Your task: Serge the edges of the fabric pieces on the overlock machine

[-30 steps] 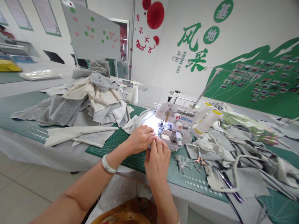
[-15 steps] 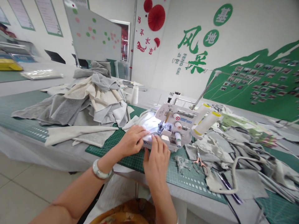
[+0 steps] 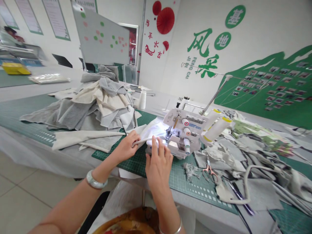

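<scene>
A white overlock sewing machine (image 3: 182,130) stands on the green cutting mat, its lamp lighting the needle area. Pale fabric (image 3: 154,127) lies at the machine's left side, up against the presser foot. My left hand (image 3: 127,146) is closed around the near edge of this fabric, left of the machine. Resting on the fabric just in front of the needle area is my right hand (image 3: 159,159), palm down, fingers stretched out and slightly apart. The fabric edge runs as a narrow fold between the two hands.
A heap of grey and cream cloth pieces (image 3: 97,104) lies to the left, with a white thread cone (image 3: 142,99) beside it. Right of the machine are scissors (image 3: 209,170), lint (image 3: 191,170), dark-handled tweezers (image 3: 240,196) and fabric scraps (image 3: 263,191). Thread cones (image 3: 216,130) stand behind the machine.
My left hand has moved left and away from the machine, now gripping the fabric edge. My right hand has shifted slightly left and its fingers have straightened on the fabric.
</scene>
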A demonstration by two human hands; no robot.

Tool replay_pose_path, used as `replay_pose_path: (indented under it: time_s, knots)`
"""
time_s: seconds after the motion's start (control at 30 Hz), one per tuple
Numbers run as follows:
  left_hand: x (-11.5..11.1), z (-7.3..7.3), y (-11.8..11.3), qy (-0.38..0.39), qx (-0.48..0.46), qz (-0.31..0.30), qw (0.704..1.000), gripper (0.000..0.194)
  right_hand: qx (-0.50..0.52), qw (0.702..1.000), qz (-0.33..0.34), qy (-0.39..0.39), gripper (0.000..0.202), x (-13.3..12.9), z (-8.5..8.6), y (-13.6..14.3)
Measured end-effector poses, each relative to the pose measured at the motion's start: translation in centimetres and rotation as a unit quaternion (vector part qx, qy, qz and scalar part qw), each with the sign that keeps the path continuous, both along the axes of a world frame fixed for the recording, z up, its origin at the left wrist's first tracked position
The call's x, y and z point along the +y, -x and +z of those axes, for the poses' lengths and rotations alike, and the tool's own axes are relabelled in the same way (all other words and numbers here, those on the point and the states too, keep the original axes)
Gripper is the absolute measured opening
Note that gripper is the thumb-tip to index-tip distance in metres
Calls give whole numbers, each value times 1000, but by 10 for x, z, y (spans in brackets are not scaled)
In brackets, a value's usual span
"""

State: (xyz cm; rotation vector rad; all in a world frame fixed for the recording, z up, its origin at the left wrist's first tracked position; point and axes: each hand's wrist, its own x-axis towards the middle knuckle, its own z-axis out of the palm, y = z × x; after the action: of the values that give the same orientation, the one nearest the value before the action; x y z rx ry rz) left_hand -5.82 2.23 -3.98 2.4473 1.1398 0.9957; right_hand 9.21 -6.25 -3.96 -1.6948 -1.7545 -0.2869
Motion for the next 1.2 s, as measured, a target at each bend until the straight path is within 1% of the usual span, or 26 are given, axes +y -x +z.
replay_pose_path:
  time_s: [0.07,0.13,0.2,0.23,0.3,0.37,0.43,0.5,0.6,0.67,0.73,0.77,0.8,0.87,0.9,0.93,0.97,1.0,1.03,1.07,1.1,1.13,1.17,1.2]
  knots:
    - [-12,6,5,-45,42,24,998,21,-1,1000,4,-1,71,1,3,0]
    - [-25,11,9,-90,97,41,990,19,-8,1000,9,4,72,3,5,-1]
    - [-38,14,11,-120,148,33,981,17,-22,1000,12,13,68,4,5,-2]
    - [-44,14,12,-124,169,26,977,17,-28,999,13,16,63,4,5,-3]
    - [-55,13,14,-107,210,23,972,19,-30,999,19,11,53,3,3,-5]
    - [-67,11,17,-76,239,38,967,21,-18,999,31,0,45,2,1,-8]
    - [-82,9,18,-52,253,44,965,24,-3,999,47,-10,43,0,-1,-12]
    - [-100,8,17,-44,248,34,967,26,6,998,66,-15,43,-2,-2,-16]
    - [-130,8,10,-32,223,-13,974,24,12,994,102,-24,44,-5,-2,-23]
    - [-146,8,4,1,201,-57,978,21,15,992,116,-36,44,-6,-2,-29]
    - [-153,9,3,50,180,-102,977,14,21,992,118,-48,43,-8,-2,-34]
    - [-153,11,4,73,169,-128,975,16,24,991,119,-54,42,-8,-2,-37]
    - [-150,13,6,95,159,-156,970,23,28,991,121,-58,40,-9,-2,-40]
    - [-133,16,12,137,130,-203,961,32,35,989,128,-66,38,-9,-4,-44]
    - [-120,18,15,155,103,-213,959,31,37,988,133,-71,37,-9,-6,-45]
    - [-105,19,17,169,65,-205,962,27,39,987,137,-77,36,-8,-7,-47]
    - [-88,18,17,174,14,-179,968,23,39,986,141,-84,35,-7,-9,-47]
    - [-71,16,16,161,-45,-137,976,24,39,985,143,-90,34,-6,-10,-48]
    - [-55,12,14,140,-102,-74,982,25,39,984,144,-96,34,-5,-12,-48]
    - [-40,7,10,130,-139,-14,982,24,40,984,143,-100,34,-5,-13,-48]
    - [-28,1,6,137,-155,24,978,30,43,984,142,-103,35,-4,-14,-48]
    - [-19,-5,1,167,-150,33,974,39,46,983,142,-103,36,-3,-16,-49]
    - [-12,-12,-3,203,-133,22,970,43,49,983,144,-102,37,-3,-17,-50]
    - [-8,-17,-6,237,-107,-3,966,39,51,983,148,-99,38,-3,-17,-51]
